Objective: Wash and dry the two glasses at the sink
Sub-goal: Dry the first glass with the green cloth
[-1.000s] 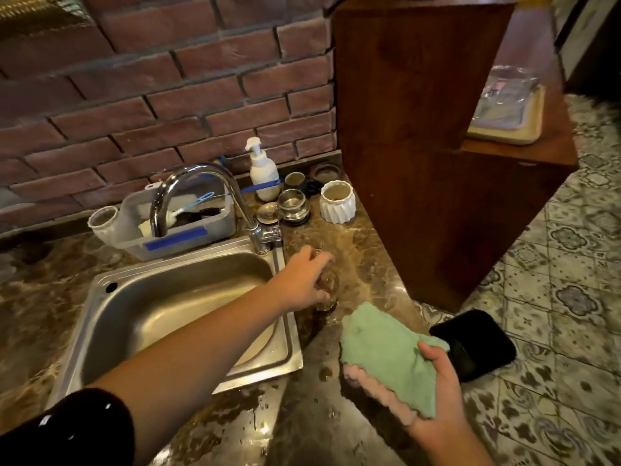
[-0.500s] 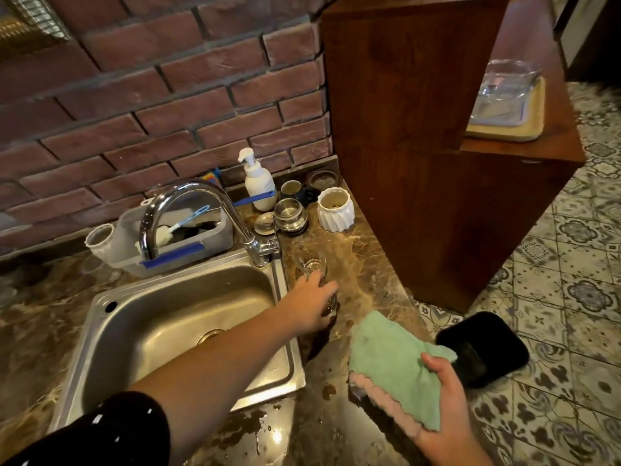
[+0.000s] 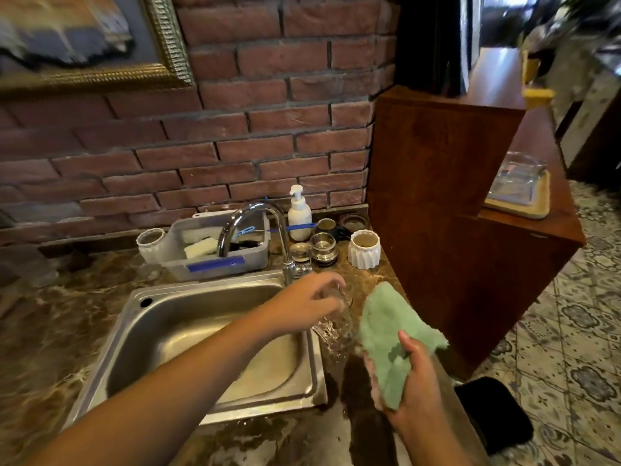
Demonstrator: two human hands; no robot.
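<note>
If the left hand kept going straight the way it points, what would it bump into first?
Likely the cabinet wall. The left hand, gripping a glass, points up and right. It might brush the top of the cloth first, but depth is unclear.

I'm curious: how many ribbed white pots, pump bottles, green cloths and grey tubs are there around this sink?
Ribbed white pots: 2
Pump bottle: 1
Green cloth: 1
Grey tub: 1
Total: 5
</note>
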